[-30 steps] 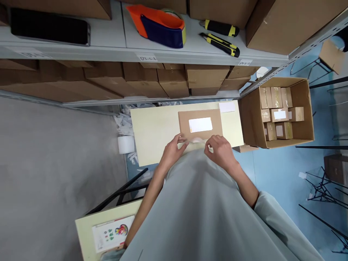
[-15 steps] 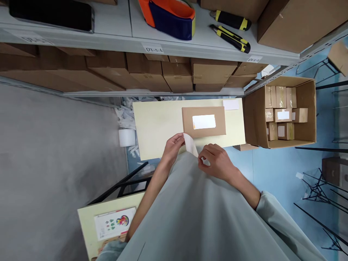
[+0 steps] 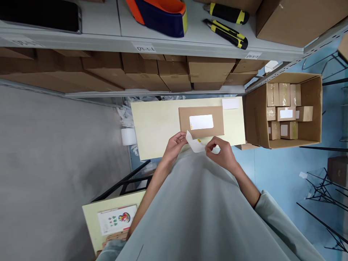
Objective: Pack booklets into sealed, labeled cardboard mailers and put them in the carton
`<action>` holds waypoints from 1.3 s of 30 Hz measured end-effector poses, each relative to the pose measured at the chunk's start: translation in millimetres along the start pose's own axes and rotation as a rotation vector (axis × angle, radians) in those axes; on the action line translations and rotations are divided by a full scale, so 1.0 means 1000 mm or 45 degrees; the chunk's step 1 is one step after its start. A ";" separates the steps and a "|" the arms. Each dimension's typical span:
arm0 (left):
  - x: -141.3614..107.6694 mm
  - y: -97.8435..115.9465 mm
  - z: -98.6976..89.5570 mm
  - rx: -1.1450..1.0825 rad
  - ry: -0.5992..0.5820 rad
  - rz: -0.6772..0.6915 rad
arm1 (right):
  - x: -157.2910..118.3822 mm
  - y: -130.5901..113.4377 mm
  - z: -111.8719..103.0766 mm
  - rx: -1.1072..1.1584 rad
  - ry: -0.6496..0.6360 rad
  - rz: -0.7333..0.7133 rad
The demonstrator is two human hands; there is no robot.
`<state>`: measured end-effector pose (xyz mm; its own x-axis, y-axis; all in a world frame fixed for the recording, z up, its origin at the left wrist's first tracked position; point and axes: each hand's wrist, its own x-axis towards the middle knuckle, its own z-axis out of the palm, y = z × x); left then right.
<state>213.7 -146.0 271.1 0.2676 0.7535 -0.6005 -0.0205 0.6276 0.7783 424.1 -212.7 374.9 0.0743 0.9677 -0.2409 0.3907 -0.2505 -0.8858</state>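
Observation:
A curved white label (image 3: 193, 143) with a small yellow mark is stretched between my hands, over the near edge of the pale-yellow tabletop (image 3: 154, 127). My left hand (image 3: 174, 145) pinches its left end. At the label's right end, my right hand (image 3: 221, 153) closes thumb and finger on it. Just beyond my fingers lies a flat brown cardboard box (image 3: 184, 119), bearing another white label (image 3: 201, 122) on its top. A white slip (image 3: 230, 103) rests at the tabletop's far right corner.
Right of the tabletop stands an open carton (image 3: 255, 116) holding several small boxes. On the shelf (image 3: 98, 40) above are a phone (image 3: 40, 16), an orange-and-blue object (image 3: 160, 16) and two utility knives (image 3: 228, 34). A white roll (image 3: 128, 136) is at left.
The label has turned to show more of its face, and its yellow mark is now visible. My right hand has moved slightly right and up. The view has shifted a little.

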 end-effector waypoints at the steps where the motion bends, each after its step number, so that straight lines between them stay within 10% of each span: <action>1: 0.001 0.000 0.002 0.002 0.005 0.000 | 0.002 0.004 -0.002 0.033 0.014 0.024; 19: 0.011 -0.007 0.034 0.030 -0.081 -0.174 | 0.014 0.027 -0.019 0.301 -0.009 0.114; 32: 0.059 -0.027 0.017 0.496 0.324 0.079 | 0.076 0.127 0.003 0.159 0.252 0.461; 39: 0.075 -0.027 0.026 0.753 0.450 0.025 | 0.095 0.136 0.013 -0.059 0.279 0.580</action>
<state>259.4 -111.7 209.6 -0.0597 0.8454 -0.5308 0.5339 0.4764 0.6986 473.0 -154.9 226.2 0.4352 0.7448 -0.5058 0.3135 -0.6520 -0.6904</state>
